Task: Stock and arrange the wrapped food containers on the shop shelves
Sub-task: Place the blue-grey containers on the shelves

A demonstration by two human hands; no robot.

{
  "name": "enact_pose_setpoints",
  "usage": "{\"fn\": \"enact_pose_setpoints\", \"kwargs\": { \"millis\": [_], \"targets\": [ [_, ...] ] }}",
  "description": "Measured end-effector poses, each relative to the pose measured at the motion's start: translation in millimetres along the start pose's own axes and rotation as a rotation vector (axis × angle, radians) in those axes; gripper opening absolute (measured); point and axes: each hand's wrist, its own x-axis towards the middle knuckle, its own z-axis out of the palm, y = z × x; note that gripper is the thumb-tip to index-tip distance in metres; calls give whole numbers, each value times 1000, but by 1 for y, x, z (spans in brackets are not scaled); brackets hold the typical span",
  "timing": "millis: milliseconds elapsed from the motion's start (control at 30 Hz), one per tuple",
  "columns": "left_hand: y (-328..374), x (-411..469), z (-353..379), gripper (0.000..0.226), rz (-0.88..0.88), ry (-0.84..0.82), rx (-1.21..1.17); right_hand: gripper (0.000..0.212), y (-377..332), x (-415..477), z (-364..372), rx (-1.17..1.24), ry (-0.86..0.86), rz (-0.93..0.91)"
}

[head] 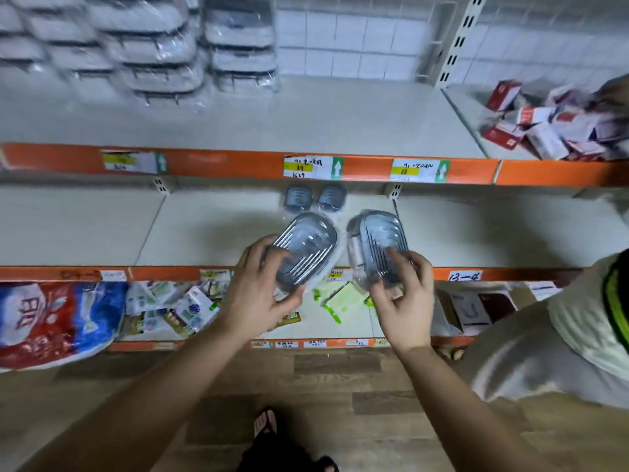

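left hand (253, 298): curled round the left container (306, 243)
right hand (406, 301): gripping the right container (376, 236), at 3 o'clock of the other

A white tiled wall (357, 42) backs orange-edged shelves (238, 165) above a dim wood-plank floor (340, 386).

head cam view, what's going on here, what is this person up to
A person stands at shop shelves with a wrapped container in each hand. The left hand grips the left container and the right hand grips the right container, both held at the front of the middle shelf, apparently not yet set down. Two more containers sit at the back of that shelf, and stacks of wrapped containers stand on the upper shelf.
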Motion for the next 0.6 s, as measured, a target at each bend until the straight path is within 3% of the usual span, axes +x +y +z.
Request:
{"fn": "enact_pose_setpoints", "kwargs": {
  "millis": [267, 400, 600],
  "targets": [
    [17, 47, -75, 76, 30, 126, 110, 45, -49, 47, -31, 63, 64, -234],
    [-2, 81, -98, 68, -33, 145, 212, 36, -70, 96, -22, 11, 1, -313],
    [-48, 111, -85, 55, -22, -106, 484, 28, -91, 152, 13, -143, -168, -348]
  ]
}}
